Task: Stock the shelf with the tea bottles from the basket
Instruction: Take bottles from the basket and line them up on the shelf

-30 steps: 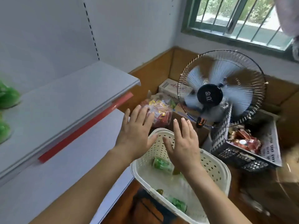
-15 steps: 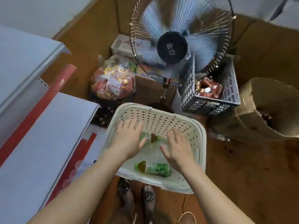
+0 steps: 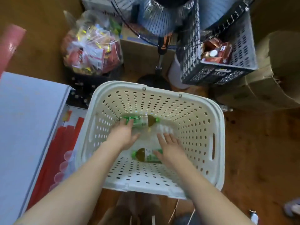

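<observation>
Fingers (image 3: 128, 123) of the left hand (image 3: 122, 135) are spread and extended, their tips lying over the labelled end of the far tea bottle (image 3: 141, 121), but whether they press on it cannot be told; nothing is gripped. Fingers (image 3: 164, 138) of the right hand (image 3: 170, 149) are likewise splayed and empty, with the palm covering the right end of the near tea bottle (image 3: 146, 155), which lies on its side just under and to the left of that hand. Between the two sets of fingertips the basket floor shows a pale, glossy patch.

Both bottles lie flat on the bottom of the white perforated basket (image 3: 203, 127), the far one with its green cap pointing right, the near one with its cap pointing left. Both forearms reach down over the near rim.

Left of the left hand, outside the basket, sits a white shelf board (image 3: 27, 119) with red strips (image 3: 65, 143) beside it. Beyond the fingertips stand a clear bag of packaged snacks (image 3: 92, 51), a fan (image 3: 162, 17) on its stand, and a dark crate (image 3: 227, 54) holding brown cartons. Right of the right hand, past the basket wall, is wooden floor (image 3: 259, 151) and a cardboard box (image 3: 267, 88).
</observation>
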`<action>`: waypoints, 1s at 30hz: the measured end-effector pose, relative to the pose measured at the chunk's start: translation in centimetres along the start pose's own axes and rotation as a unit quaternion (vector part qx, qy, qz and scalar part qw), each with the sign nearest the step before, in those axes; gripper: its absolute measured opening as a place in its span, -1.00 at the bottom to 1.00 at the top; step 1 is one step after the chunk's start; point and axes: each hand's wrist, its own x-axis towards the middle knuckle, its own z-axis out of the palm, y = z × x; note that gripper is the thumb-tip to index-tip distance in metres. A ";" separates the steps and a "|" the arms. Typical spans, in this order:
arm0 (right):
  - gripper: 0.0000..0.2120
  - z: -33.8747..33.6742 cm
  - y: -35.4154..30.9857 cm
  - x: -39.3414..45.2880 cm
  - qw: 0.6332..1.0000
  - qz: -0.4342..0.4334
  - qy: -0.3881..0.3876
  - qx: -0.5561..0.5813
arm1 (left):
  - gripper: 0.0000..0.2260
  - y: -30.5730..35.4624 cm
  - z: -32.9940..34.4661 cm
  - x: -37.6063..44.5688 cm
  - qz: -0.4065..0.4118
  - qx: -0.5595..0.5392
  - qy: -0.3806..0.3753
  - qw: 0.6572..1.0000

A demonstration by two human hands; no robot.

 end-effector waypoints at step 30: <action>-0.42 5.1 4.7 10.3 0.988 0.036 -0.111 -0.106 | -0.47 -1.4 7.9 14.1 -0.044 0.147 -0.015 0.988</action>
